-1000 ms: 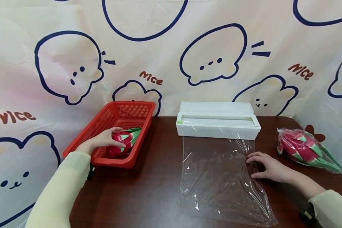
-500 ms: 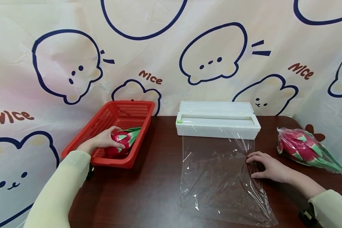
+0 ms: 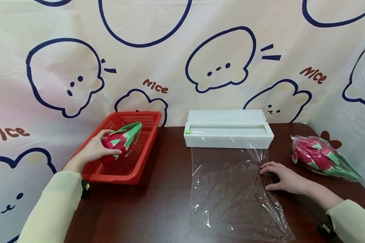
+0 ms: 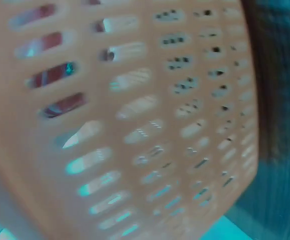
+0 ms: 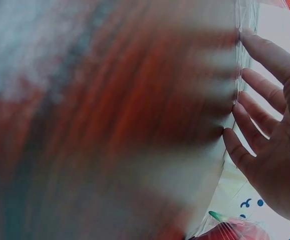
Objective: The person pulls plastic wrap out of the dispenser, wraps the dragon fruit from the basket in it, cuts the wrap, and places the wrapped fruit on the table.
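In the head view my left hand [image 3: 92,148] grips a red dragon fruit [image 3: 115,143] with green leaf tips, held tilted inside the red plastic basket [image 3: 109,179]. A slotted basket wall [image 4: 134,120] fills much of the left wrist view, hiding that hand. My right hand [image 3: 287,179] rests its fingertips on the right edge of a sheet of clear plastic film [image 3: 225,192]. The right wrist view shows those fingers spread and touching the surface. The film runs out of a white dispenser box [image 3: 226,116] whose lid stands up.
At the right lies another dragon fruit [image 3: 319,155] wrapped in clear film. All of this stands on a dark brown table [image 3: 146,212], backed by a cartoon-printed cloth [image 3: 158,67].
My left hand has raised the dragon fruit from the basket's bottom and moved it slightly left, its leaf tips now pointing higher. The right hand stays on the film. The head view has shifted slightly.
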{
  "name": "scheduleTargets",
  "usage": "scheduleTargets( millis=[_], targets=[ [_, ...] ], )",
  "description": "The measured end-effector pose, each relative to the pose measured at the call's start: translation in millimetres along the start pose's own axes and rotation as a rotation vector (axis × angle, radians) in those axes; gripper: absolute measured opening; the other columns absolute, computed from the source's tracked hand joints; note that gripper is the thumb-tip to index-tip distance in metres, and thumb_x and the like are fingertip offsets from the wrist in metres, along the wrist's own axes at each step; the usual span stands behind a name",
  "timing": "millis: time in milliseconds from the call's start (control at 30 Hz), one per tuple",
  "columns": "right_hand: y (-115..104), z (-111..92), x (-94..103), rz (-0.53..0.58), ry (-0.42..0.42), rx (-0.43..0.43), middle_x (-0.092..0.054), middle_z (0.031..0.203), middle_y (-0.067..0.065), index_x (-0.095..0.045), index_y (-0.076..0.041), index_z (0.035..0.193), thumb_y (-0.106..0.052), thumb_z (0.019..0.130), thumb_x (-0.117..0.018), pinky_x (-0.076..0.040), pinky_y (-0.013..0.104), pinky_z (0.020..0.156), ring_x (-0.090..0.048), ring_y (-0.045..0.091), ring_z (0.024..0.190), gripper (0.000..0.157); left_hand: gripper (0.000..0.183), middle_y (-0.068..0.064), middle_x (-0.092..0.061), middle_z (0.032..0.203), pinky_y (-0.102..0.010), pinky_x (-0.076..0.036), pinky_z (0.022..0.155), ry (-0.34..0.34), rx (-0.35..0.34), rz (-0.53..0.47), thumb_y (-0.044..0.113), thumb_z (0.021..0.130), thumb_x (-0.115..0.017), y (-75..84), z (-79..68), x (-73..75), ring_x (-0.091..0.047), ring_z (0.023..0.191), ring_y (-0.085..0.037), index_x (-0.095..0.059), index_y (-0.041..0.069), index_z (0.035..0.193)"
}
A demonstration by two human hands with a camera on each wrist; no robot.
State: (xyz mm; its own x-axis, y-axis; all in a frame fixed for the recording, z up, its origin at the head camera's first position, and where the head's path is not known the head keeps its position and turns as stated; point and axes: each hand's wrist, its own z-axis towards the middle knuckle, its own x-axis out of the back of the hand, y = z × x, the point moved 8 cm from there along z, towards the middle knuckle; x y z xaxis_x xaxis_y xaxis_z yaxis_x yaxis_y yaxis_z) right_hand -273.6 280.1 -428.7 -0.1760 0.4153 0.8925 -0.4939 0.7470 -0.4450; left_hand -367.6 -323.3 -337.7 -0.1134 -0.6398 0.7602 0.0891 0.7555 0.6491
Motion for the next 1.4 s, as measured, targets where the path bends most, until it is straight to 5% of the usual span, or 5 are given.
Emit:
scheduleTargets(
  millis=[167, 367, 967, 1200, 1400],
  targets=[
    [-1.5, 1.9, 1.3, -0.008, -0.001, 0.005, -0.054, 0.122, 0.012, -0.065, -0.015, 0.112, -0.035, 0.077, -0.081, -0.043, 0.057, 0.089, -0.050, 0.039, 0.112, 0.043, 0.105, -0.031, -0.032, 0.142, -0.062, -0.042, 0.094, 0.127, -0.035, -0.078, 0.044, 0.077, -0.080, 23.5, -11.7, 14.1, -0.035, 0.123, -0.047, -0.016, 0.009, 0.152],
    [-0.4, 1.3, 0.4, 0.007, -0.014, -0.013, -0.054, 0.123, 0.014, -0.065, -0.015, 0.112, -0.036, 0.078, -0.081, -0.042, 0.059, 0.090, -0.049, 0.040, 0.113, 0.043, 0.100, -0.027, -0.032, 0.147, -0.063, -0.041, 0.093, 0.189, -0.136, -0.157, 0.039, 0.076, -0.083, 67.5, -18.2, 7.5, -0.032, 0.129, -0.044, -0.020, 0.015, 0.151],
    [1.7, -2.3, -4.1, 0.025, -0.007, -0.010, -0.054, 0.124, 0.014, -0.065, -0.016, 0.114, -0.036, 0.080, -0.079, -0.042, 0.059, 0.090, -0.049, 0.039, 0.114, 0.042, 0.089, -0.008, -0.048, 0.132, -0.047, -0.053, 0.084, 0.063, -0.440, -0.217, 0.021, 0.070, -0.089, 188.6, -10.7, -70.7, -0.045, 0.120, -0.027, -0.035, 0.023, 0.141],
    [1.7, -4.6, -6.0, 0.031, -0.006, -0.008, -0.054, 0.124, 0.012, -0.066, -0.020, 0.110, -0.036, 0.080, -0.079, -0.044, 0.057, 0.089, -0.049, 0.038, 0.113, 0.036, 0.089, -0.005, -0.051, 0.131, -0.041, -0.053, 0.084, -0.018, -0.502, -0.211, 0.023, 0.069, -0.090, 219.3, -14.5, -110.6, -0.048, 0.117, -0.023, -0.037, 0.025, 0.140],
    [1.8, -2.2, -2.1, 0.041, -0.006, -0.007, -0.055, 0.125, 0.016, -0.066, -0.019, 0.109, -0.034, 0.080, -0.079, -0.043, 0.061, 0.089, -0.049, 0.042, 0.113, 0.035, 0.092, -0.006, -0.051, 0.131, -0.035, -0.055, 0.078, -0.087, -0.518, -0.196, 0.021, 0.069, -0.090, 230.3, -9.0, -140.4, -0.049, 0.116, -0.022, -0.034, 0.023, 0.142]
  ],
)
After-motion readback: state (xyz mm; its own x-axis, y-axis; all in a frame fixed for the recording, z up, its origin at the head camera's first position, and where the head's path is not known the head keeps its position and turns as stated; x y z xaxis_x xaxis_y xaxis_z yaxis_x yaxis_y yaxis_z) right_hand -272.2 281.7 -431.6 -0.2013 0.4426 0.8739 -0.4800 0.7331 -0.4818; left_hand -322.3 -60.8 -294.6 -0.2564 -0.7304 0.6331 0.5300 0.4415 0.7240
